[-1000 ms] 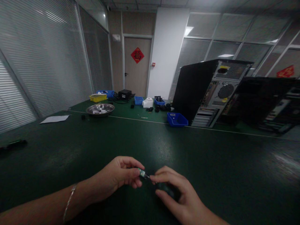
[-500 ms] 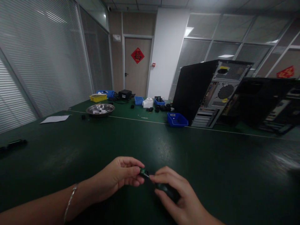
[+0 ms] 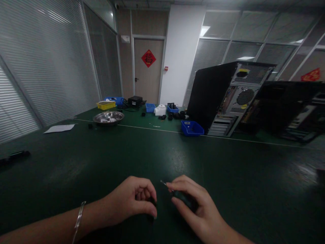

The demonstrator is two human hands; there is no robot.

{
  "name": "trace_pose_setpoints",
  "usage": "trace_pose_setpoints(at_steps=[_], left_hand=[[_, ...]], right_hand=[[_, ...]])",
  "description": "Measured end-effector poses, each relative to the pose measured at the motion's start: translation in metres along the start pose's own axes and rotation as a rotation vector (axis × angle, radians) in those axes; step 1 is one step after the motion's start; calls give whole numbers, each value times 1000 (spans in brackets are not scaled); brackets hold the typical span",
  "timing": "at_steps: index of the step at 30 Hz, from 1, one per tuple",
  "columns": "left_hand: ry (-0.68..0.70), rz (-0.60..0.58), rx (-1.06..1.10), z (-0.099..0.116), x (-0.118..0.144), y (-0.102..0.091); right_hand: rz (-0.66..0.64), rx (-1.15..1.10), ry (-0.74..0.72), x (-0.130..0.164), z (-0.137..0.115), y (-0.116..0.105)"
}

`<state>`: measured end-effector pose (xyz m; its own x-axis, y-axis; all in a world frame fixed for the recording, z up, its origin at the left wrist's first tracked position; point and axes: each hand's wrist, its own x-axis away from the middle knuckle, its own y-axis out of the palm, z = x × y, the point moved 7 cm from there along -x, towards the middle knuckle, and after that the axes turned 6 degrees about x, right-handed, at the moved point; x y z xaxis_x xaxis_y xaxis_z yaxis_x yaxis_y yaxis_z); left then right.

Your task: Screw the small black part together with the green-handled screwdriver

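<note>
1. Paper (image 3: pixel 59 128) lies flat by the desk's (image 3: pixel 106 156) left edge, probably to leave room for the hands.
2. Steel bowl (image 3: pixel 120 117) sits farther along, likely keeping loose bits (image 3: pixel 112 120) together.
3. Left hand (image 3: pixel 130 200), toward the near edge: thumb and forefinger curl about a small dark piece (image 3: pixel 153 200) — whether pinching it, I cannot tell.
4. Right hand (image 3: pixel 204 208), just beside: thumb and fingers pinch a slim tool (image 3: pixel 164 183) — metal tip bare, presumably for fine control.

From my remote seat I see a far door (image 3: pixel 149 81), white pillar (image 3: pixel 180 54) right of it, blinds (image 3: pixel 53 74) left.
</note>
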<state>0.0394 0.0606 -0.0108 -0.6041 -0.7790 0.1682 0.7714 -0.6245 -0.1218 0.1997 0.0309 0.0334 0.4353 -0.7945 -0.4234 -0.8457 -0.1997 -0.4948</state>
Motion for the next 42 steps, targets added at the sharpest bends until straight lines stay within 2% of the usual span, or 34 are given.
trace_pose_setpoints(at_steps=[4,9,15,20,23,25,27,30,34,36,38,40,42], left_hand=[[173,6,-350,12,4,3],[211,6,-520,19,7,1],[249,-145,-556,30,14,5],[242,-220,-572,32,17,7],[211,-194,-499,31,15,3],[181,-153,-378,30,12,-2],[122,-126,-185,25,10,-5],[52,-158,150,15,6,0],[102,-203,372,11,3,7],[168,-194,416,13,2,8],[199,-198,450,13,1,9],[171,-228,497,11,1,14],[123,-256,553,9,1,18]], right_hand=[[-7,-5,-15,0,-2,2],[-53,41,45,-1,-4,3],[-136,131,98,0,-9,6],[-358,218,59,1,-16,22],[-558,273,-67,7,-19,36],[-601,308,-207,11,-22,41],[-586,344,-274,14,-19,43],[-551,396,-307,17,-13,46],[-515,338,-264,15,-11,47],[-401,217,-215,9,-15,39],[-226,124,-134,2,-16,25],[-75,89,-39,-2,-14,12],[-10,83,37,-4,-11,6]])
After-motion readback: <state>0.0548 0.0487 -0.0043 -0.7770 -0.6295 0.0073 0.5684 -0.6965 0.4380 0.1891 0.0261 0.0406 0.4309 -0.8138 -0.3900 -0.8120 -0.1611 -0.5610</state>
